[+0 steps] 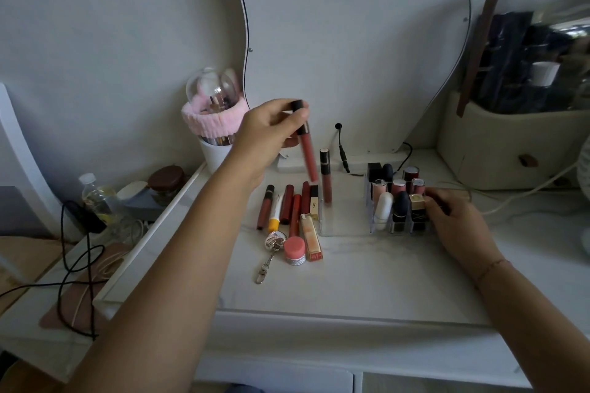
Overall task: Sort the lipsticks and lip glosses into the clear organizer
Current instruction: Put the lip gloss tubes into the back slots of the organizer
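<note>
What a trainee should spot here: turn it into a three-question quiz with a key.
1. True or false: the left hand holds a lip gloss at its black cap.
2. Where is the right hand? A: on the pink jar. B: against the right end of the organizer. C: on the mirror.
3. How many tubes stand upright in the organizer's wide left compartment?
Key: 1 true; 2 B; 3 one, a dark-capped gloss.
</note>
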`<action>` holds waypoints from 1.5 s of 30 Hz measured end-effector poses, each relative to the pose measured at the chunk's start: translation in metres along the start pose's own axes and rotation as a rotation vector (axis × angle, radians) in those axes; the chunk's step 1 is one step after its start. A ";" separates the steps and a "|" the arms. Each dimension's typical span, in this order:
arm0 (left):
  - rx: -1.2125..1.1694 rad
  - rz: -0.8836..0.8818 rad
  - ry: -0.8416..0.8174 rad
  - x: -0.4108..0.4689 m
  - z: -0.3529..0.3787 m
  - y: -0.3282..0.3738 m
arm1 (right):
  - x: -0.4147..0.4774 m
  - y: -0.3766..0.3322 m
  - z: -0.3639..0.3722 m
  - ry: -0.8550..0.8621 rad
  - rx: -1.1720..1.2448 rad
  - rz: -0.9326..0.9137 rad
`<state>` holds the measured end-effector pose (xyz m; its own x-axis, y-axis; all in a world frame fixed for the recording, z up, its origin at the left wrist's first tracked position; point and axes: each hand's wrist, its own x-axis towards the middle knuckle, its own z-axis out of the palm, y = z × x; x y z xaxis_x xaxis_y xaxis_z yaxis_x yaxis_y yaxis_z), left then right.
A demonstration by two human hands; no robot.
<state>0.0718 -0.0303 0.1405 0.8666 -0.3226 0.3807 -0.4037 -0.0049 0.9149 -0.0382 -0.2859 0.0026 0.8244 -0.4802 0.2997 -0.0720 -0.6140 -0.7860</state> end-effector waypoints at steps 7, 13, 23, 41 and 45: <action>0.082 0.031 -0.050 0.020 0.040 -0.003 | -0.001 -0.001 0.000 0.011 0.018 0.007; 0.181 -0.031 -0.068 0.030 0.045 -0.027 | -0.001 -0.003 0.000 0.026 0.028 0.015; 0.252 -0.080 -0.126 0.024 0.045 -0.062 | -0.001 -0.004 0.000 0.034 0.006 0.024; 0.307 -0.072 -0.144 0.023 0.045 -0.071 | -0.002 -0.006 -0.001 0.019 0.025 0.014; 0.308 -0.081 -0.142 0.023 0.045 -0.071 | -0.003 -0.006 -0.001 0.012 0.032 0.013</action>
<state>0.1070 -0.0798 0.0783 0.8587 -0.4380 0.2662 -0.4238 -0.3147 0.8493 -0.0407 -0.2817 0.0073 0.8165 -0.4956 0.2961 -0.0641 -0.5876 -0.8066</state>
